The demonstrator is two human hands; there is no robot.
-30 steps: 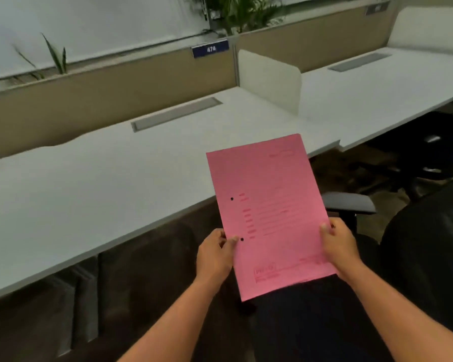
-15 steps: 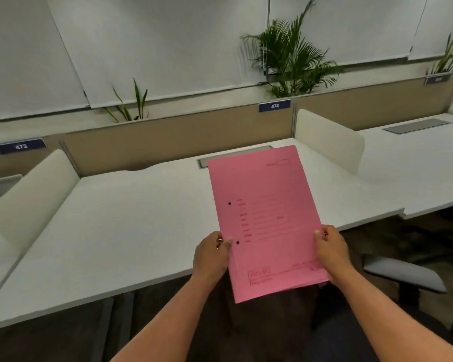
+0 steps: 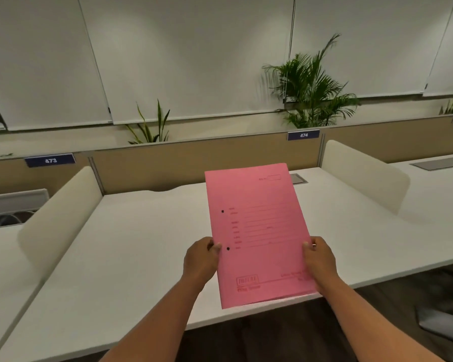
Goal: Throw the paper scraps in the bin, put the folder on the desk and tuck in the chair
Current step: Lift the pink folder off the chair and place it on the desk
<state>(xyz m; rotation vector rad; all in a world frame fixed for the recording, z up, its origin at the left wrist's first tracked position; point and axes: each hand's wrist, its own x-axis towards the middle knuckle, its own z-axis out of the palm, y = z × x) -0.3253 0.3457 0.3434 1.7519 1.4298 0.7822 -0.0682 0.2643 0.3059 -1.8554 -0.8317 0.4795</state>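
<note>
Pink folder being held in both hands above the white table.

The person is gripping the pink folder (image 3: pixel 256 231) by its two long edges: the left hand (image 3: pixel 202 259) is pinching the punched-hole side, the right hand (image 3: pixel 321 262) is clasping the opposite side, thumbs lying on the printed cover. The folder is tilting up toward the viewer, its lower edge hanging over the near edge of the table (image 3: pixel 141 252), not lying flat on it. Low cream dividers (image 3: pixel 60 212) are flanking the table on both sides. A tan partition at the back is carrying number plates 473 (image 3: pixel 50 160) and 474 (image 3: pixel 303 135), with a palm plant (image 3: pixel 311 84) behind it. A grey chair armrest (image 3: pixel 442 325) is showing at lower right.
</note>
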